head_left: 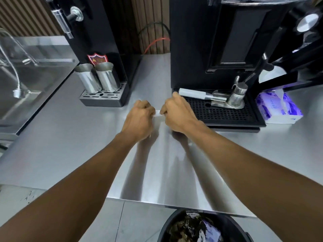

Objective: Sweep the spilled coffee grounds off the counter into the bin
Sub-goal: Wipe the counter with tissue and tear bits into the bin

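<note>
Both my hands hover close together over the steel counter (70,137), just in front of the coffee machine. My left hand (139,117) and my right hand (176,114) each pinch one end of a small white tissue (158,113) stretched between them; most of it is hidden by the fingers. A black bin (206,227) full of dark waste and crumpled paper stands below the counter's near edge. No coffee grounds can be made out on the counter.
A black coffee machine (218,41) with a perforated drip tray (223,112) holds a portafilter (201,95) and a small steel pitcher (237,96). Two steel cups (97,77) sit on a second machine's tray at left. A purple tissue box (279,109) lies right, a sink (21,88) far left.
</note>
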`<state>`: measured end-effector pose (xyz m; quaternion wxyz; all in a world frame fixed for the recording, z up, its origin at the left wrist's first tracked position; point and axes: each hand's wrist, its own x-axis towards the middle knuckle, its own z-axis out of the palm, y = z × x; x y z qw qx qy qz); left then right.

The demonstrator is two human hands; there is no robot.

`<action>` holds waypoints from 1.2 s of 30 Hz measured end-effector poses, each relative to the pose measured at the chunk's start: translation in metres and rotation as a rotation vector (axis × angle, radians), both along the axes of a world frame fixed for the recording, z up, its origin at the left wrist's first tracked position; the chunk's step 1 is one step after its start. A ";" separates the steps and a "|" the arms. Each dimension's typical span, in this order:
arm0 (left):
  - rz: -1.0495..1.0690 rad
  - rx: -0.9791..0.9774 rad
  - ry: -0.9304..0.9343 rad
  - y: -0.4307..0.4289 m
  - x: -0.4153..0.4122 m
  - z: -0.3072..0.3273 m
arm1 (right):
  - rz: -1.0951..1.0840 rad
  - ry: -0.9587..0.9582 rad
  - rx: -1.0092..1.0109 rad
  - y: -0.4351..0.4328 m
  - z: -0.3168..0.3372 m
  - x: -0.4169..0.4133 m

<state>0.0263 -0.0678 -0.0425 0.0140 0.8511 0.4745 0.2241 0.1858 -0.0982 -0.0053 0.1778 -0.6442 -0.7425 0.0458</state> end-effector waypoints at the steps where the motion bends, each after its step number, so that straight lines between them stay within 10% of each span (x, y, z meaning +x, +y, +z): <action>1: 0.011 -0.040 0.004 0.004 0.001 -0.004 | 0.009 -0.054 -0.033 0.007 0.004 -0.002; 20: -0.106 -0.227 0.013 -0.040 0.012 -0.016 | 0.295 -0.749 -0.075 -0.023 -0.003 -0.013; 36: -0.081 -0.269 0.014 -0.153 0.074 -0.019 | 0.225 -0.219 -0.249 -0.122 -0.039 0.090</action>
